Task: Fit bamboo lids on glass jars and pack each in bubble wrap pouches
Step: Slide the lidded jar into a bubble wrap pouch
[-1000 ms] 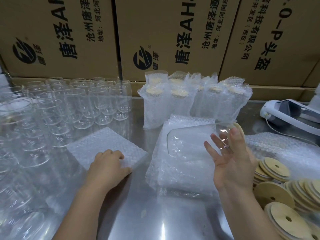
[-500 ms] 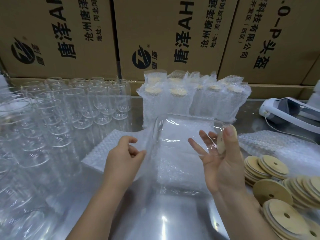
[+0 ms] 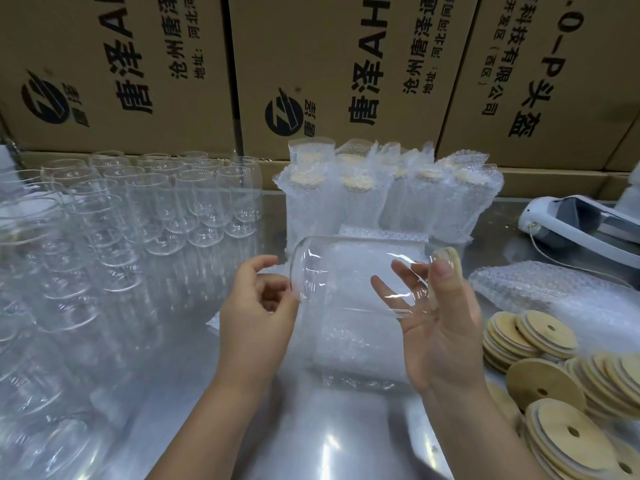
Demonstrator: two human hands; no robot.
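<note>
Presently the glass jar [image 3: 346,278] lies sideways above the worktop [image 3: 311,445], with its bamboo lid [image 3: 448,268] at the right end. Your right hand [image 3: 440,327] clasps that end, thumb across the lid. Your left hand [image 3: 258,306] curls beside the base; whether it grips anything cannot be told. Advisably, enter a pouch base-first, thumb pinning the lid.

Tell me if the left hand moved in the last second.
Yes. The left hand has risen off the table and gone right, to the base of the jar, nearer the wrapped jars.
</note>
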